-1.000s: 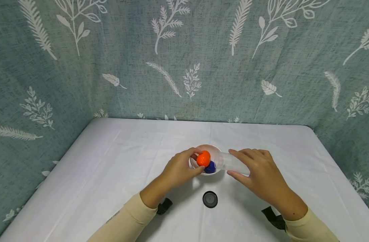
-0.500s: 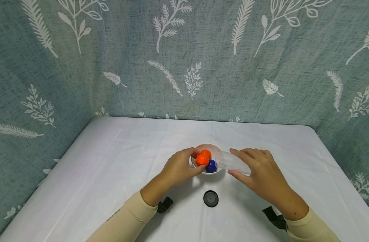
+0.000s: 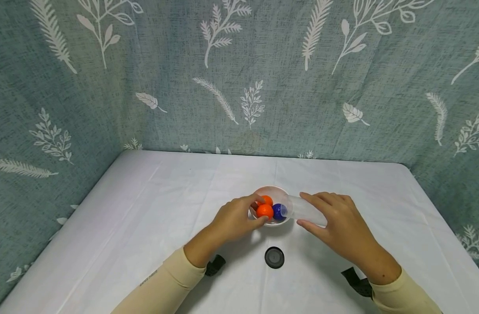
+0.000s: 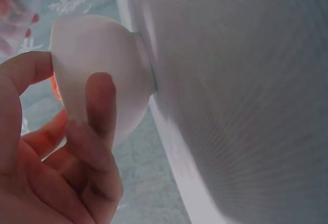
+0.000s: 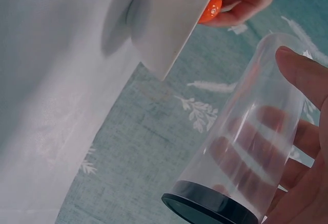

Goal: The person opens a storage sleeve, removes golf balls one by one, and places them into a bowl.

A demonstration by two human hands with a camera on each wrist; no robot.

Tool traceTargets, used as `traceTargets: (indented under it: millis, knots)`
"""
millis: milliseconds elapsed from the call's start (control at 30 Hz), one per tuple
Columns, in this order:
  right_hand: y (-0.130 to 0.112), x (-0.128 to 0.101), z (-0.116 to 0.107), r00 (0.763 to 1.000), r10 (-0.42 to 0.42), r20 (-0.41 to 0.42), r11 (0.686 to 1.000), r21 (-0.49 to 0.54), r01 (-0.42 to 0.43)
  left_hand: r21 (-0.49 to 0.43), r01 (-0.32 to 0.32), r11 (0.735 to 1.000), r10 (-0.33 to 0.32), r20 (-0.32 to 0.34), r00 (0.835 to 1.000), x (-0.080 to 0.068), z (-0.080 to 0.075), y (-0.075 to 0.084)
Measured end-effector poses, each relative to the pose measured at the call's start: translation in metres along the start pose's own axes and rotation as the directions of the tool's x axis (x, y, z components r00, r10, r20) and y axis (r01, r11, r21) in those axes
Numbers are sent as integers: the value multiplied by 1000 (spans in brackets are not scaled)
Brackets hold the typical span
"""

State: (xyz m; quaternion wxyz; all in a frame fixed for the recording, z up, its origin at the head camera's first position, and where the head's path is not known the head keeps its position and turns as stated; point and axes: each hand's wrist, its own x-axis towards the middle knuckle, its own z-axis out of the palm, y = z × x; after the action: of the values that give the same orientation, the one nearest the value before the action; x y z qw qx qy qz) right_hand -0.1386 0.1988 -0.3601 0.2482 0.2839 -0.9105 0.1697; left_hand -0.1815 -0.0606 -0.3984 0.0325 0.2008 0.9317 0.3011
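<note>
White cloth surface (image 3: 145, 209), leaf-print backdrop — both hands at a small bowl.
Head view: left hand (image 3: 233, 220) pinches an orange ball (image 3: 265, 211) in the white bowl (image 3: 280, 221), beside a second orange ball (image 3: 267, 200) and a blue ball (image 3: 278, 211); right hand (image 3: 339, 220) grips a clear tube (image 3: 304, 210), mouth at the bowl rim; black cap (image 3: 274, 257) lies nearby. Left wrist: fingers (image 4: 100, 106) on the bowl wall (image 4: 102, 55). Right wrist: fingers (image 5: 302, 75) wrapped round the tube (image 5: 241, 157) — bowl (image 5: 169, 19) just beyond.
</note>
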Motion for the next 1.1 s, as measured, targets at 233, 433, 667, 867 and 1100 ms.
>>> traceTargets:
  millis: [233,433,667,867,1100]
  knots:
    - [1,0,0,1000,-2,-5,1000,2,2,-13,-53,999,53,24,998,0,0,-1]
    - [1,1,0,1000,6,0,1000,-3,-6,-12,-43,999,44,35,998,-1,0,0]
    - [2,0,2,999,48,9,999,15,-48,-14,-45,999,46,38,998,-2,0,1]
    - [5,1,6,994,106,-14,992,67,-105,-25,-45,999,46,44,998,-1,-1,1]
    - [15,1,14,965,249,78,927,270,-261,-7,-43,999,43,44,998,-1,1,-1]
